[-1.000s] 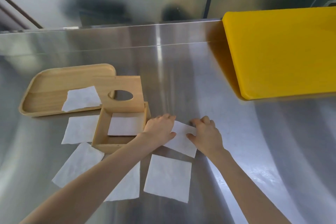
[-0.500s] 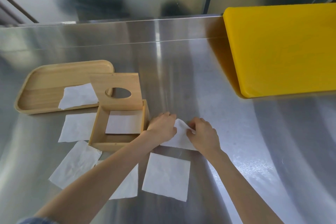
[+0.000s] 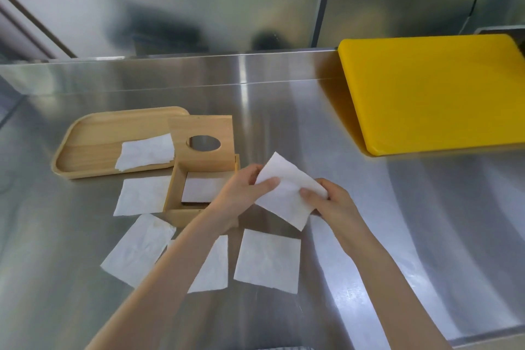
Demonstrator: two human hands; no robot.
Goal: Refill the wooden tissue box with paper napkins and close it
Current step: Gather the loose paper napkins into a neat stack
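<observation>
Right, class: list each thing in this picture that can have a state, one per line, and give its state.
Wooden tissue box: open, one napkin inside.
Lid: raised, leaning at the box's far edge.
Held napkin: off the counter, pinched by both hands.
Left hand: gripping the held napkin.
Right hand: gripping the held napkin.
Wooden tray: holds one napkin.
Loose napkins: flat on the counter.
Yellow cutting board: bare.

Both hands hold one white napkin [image 3: 287,190] above the steel tabletop [image 3: 284,122]: left hand [image 3: 241,193] on its left edge, right hand [image 3: 329,202] on its right. Wooden tissue box [image 3: 173,199] open, lid [image 3: 203,145] upright, one napkin inside.
</observation>
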